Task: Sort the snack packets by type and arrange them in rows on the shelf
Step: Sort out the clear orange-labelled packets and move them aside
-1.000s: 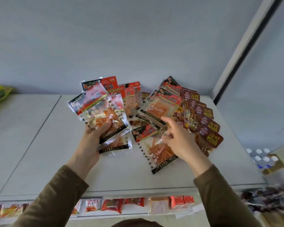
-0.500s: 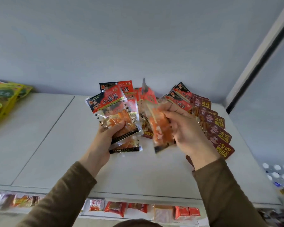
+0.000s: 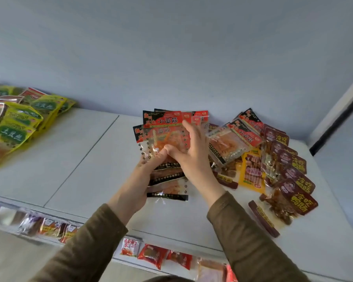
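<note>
My left hand [image 3: 140,180] grips a stack of clear packets with red-and-black headers and orange strips [image 3: 163,129], held above the white shelf [image 3: 86,159]. My right hand [image 3: 192,155] presses one more such packet flat onto the front of that stack, thumb meeting the left thumb. More red-header packets [image 3: 235,139] lie in a loose pile to the right. Beyond them a row of dark maroon packets [image 3: 293,176] runs toward the shelf front, with a yellow packet [image 3: 252,171] among them.
Green-and-yellow packets [image 3: 18,127] are stacked at the shelf's left end. A seam [image 3: 84,157] divides the shelf boards. A lower shelf [image 3: 151,255] holds red and orange snack packs. A grey wall rises behind, and a dark frame [image 3: 338,119] stands at the right.
My right hand has carried the lifted red-header packet leftward and laid it on the stack in my left hand. The view has swung left, revealing the green-and-yellow packets.
</note>
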Demonstrator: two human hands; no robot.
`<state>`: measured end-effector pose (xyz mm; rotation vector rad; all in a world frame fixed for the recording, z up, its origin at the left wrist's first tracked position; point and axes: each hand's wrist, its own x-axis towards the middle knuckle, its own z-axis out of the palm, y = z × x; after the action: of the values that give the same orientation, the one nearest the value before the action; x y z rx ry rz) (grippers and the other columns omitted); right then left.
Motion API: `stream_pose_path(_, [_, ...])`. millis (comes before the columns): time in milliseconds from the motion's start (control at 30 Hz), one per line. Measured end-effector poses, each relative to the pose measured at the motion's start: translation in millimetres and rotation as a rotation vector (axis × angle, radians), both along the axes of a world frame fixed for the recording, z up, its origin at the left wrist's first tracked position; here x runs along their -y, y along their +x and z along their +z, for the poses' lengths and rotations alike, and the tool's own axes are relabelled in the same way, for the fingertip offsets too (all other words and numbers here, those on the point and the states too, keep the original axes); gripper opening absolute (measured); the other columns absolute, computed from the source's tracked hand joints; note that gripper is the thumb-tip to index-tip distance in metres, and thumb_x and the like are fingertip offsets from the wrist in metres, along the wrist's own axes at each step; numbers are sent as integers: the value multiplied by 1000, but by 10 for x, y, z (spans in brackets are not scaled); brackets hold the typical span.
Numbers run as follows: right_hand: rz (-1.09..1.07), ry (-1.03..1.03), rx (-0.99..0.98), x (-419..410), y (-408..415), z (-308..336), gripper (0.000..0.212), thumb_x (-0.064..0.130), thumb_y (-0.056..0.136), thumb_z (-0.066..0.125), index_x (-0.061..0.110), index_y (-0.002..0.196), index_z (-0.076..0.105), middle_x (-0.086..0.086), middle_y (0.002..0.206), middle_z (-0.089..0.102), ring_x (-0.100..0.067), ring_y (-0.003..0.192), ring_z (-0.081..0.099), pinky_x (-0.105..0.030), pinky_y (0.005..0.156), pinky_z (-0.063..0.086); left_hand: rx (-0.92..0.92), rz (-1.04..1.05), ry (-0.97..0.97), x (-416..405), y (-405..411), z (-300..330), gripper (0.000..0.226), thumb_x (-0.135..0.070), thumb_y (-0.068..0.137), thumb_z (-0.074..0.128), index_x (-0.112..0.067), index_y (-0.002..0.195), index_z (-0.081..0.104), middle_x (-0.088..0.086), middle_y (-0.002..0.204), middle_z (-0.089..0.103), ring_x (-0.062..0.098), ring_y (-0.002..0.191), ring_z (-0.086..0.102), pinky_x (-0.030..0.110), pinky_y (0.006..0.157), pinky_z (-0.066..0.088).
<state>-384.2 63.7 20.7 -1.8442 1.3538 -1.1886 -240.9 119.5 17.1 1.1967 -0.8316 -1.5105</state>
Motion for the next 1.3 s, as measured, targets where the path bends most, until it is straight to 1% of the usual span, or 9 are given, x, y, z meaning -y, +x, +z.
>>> stream_pose_path(200, [97, 274, 303, 8, 361, -8, 119, 55, 76, 82, 42, 158, -3, 16, 167, -1, -15, 155, 7, -54, 124, 16, -39, 134, -30, -48, 383, 12, 47, -36, 86, 77, -24, 129, 60, 7, 113, 77, 29, 98, 77, 34, 63, 62])
stream_pose_path(267, [139, 432, 390, 48, 432, -28, 122, 58, 70, 84, 50, 155, -4, 9, 168, 10, -17, 150, 27, -47, 117, 29, -17, 142, -41, 0, 502, 34, 50, -37, 86, 77, -24, 131, 58, 7, 113, 77, 30, 98, 77, 36, 65, 63])
stream_pose_path(333, [204, 564, 441, 89, 558, -52, 119, 57, 70, 85, 54, 153, 1, 5, 155, 38, 1, 117, 54, -26, 90, 44, 32, 150, -46, 55, 646, 47, 52, -38, 86, 77, -25, 132, 56, 7, 112, 78, 30, 98, 77, 37, 65, 63])
stream_pose_path(400, [224, 565, 456, 181, 816, -91, 112, 51, 75, 84, 53, 153, 5, 8, 142, 49, 5, 105, 57, -20, 75, 43, 86, 153, -33, 121, 882, 72, 51, -42, 88, 75, -26, 131, 53, 7, 110, 78, 29, 94, 78, 35, 61, 62])
stream_pose_path(733, [112, 591, 706, 525, 3020, -238, 92, 29, 85, 79, 42, 152, 17, 6, 119, 62, -12, 105, 67, -36, 82, 58, 615, 69, 73, 683, 3063, 91, 47, -58, 98, 54, -27, 133, 53, 1, 102, 76, 9, 74, 75, 23, 57, 55])
stream_pose_path(900, [55, 510, 601, 747, 3748, -229, 78, 28, 88, 74, 34, 148, 24, 12, 123, 59, -1, 108, 60, -20, 75, 48, 607, 105, -46, 987, 3674, 2, 81, -36, 99, 64, -24, 160, 11, 18, 138, 60, 35, 117, 65, 50, 102, 52])
stream_pose_path(1033, [93, 474, 391, 763, 4014, -301, 67, 27, 89, 73, 35, 147, 39, 13, 132, 62, -9, 122, 58, -31, 103, 46, 668, 118, -66, 946, 3983, -92, 99, -32, 99, 66, -16, 162, -8, 13, 161, 36, 31, 143, 41, 30, 101, 30])
stream_pose_path(1167, [43, 437, 398, 720, 4044, -364, 38, 32, 89, 70, 49, 120, 56, 33, 108, 68, 10, 108, 62, -22, 92, 47, 648, 85, -113, 973, 4096, -82, 83, -27, 96, 69, -15, 160, 17, 8, 154, 44, 26, 132, 51, 32, 105, 38])
stream_pose_path(1300, [47, 431, 434, 675, 4221, -333, 59, 31, 91, 65, 46, 144, 45, 24, 125, 65, 3, 118, 59, -22, 94, 46, 617, -21, -180, 1003, 4096, -98, 73, -9, 94, 68, -23, 156, 32, 12, 146, 55, 34, 131, 55, 55, 109, 46])
